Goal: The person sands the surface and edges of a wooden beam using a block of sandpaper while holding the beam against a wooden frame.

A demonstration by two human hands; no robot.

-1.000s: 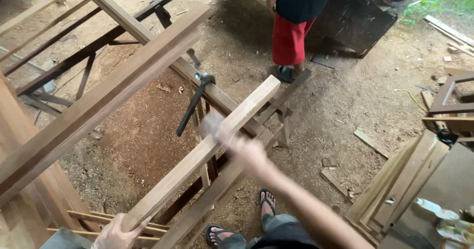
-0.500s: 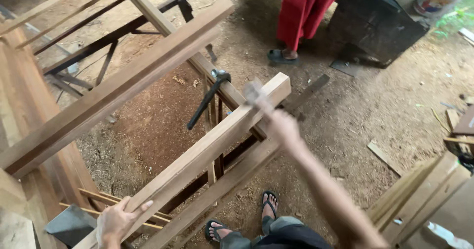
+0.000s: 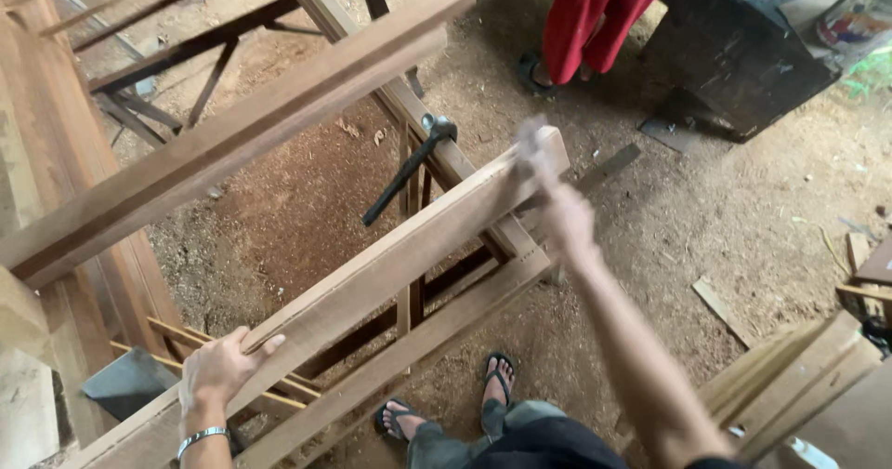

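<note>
Head view: left hand (image 3: pixel 218 371) clamps the long plank (image 3: pixel 372 274) steady, fingers wrapped over its edge. Right hand (image 3: pixel 562 218) is fisted on something blurry at the far end; best to keep that plank pinned firmly, probably.

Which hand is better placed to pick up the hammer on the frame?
Right, probably. The right hand is at the plank's far end, close to the hammer. The left hand grips the plank's near end, farther off.

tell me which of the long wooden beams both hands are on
The lower light beam, running diagonally: the left hand grips its near end, the right hand its far end. The upper beam is untouched.
</note>
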